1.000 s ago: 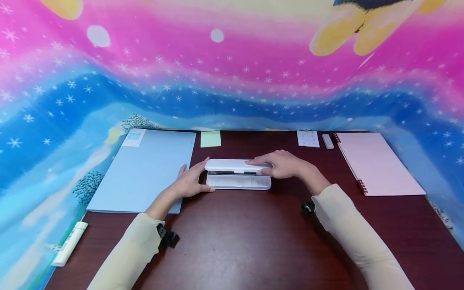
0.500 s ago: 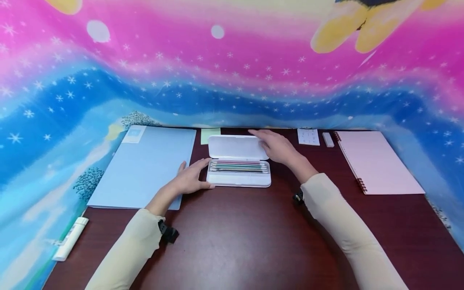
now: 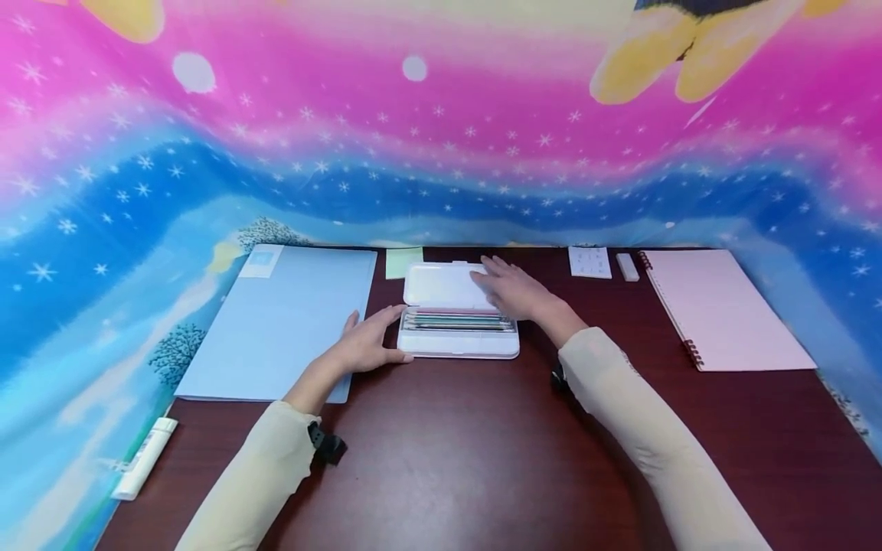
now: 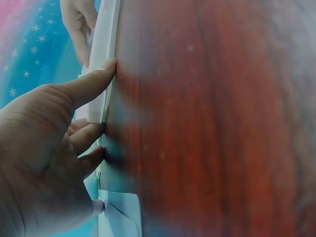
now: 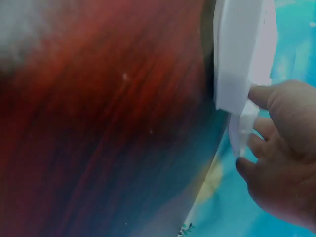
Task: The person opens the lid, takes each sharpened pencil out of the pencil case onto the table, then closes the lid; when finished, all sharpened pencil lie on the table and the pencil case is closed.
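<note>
In the head view a white pencil case [image 3: 458, 344] lies on the table with its lid [image 3: 437, 285] folded back. Several pencils [image 3: 456, 319] lie side by side in its rear part. My left hand [image 3: 361, 344] holds the left end of the case, thumb at the front corner and forefinger at the back corner. The left wrist view shows that thumb [image 4: 94, 84] against the front edge. My right hand [image 3: 515, 291] rests with loosely extended fingers over the right part of the lid. In the right wrist view its thumb [image 5: 261, 95] is at the case's right end.
A blue folder [image 3: 289, 329] lies to the left, partly under my left hand. Green sticky notes [image 3: 403, 262], a white printed card [image 3: 589, 262] and an eraser [image 3: 627, 267] line the back. A pink spiral notebook [image 3: 726, 310] is right; a white tube [image 3: 145, 459] front left.
The lid has swung from partly raised to folded back, baring the pencils. My right hand went back with it, then shifted left over the lid. The left hand stays at the case.
</note>
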A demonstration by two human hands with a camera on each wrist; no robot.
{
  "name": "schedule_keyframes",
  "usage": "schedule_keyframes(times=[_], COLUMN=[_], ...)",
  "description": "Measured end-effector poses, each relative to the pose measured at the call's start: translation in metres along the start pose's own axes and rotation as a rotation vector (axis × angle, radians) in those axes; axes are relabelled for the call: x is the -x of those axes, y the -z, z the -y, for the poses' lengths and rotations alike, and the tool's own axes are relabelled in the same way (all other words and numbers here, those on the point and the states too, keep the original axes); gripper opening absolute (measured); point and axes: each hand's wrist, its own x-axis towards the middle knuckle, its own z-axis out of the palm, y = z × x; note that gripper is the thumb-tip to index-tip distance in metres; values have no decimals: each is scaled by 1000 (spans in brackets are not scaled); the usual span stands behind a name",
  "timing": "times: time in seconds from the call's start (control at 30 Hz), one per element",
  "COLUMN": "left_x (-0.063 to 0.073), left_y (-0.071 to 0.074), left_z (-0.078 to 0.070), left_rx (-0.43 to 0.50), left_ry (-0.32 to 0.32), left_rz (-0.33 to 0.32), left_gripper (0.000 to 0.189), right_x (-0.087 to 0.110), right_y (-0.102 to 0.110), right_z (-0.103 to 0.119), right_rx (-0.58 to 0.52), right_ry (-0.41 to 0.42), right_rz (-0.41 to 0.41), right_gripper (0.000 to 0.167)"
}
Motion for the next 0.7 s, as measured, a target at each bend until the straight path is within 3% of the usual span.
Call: schedule_keyframes(times=[0.13,0.23,0.47,0.7], left_x=[1,0,0,-3], left_y=[-1,-1,0,1], left_z=[0,1,2,1], left_rx=[22,51,30,31], left_ry=[4,-7,-6,7], left_rz=[7,7,33,34], left_gripper=[97,101,93,94], right_x=[-5,-8,-8,10], right_y=[-1,-1,3,24], right_z=[-2,-4,-5,-2], right_rx=[-124,-161,-110,-117], right_ry=[-11,-25,3,70], right_rz=[114,142,103,-55], right_gripper=[54,53,54,60])
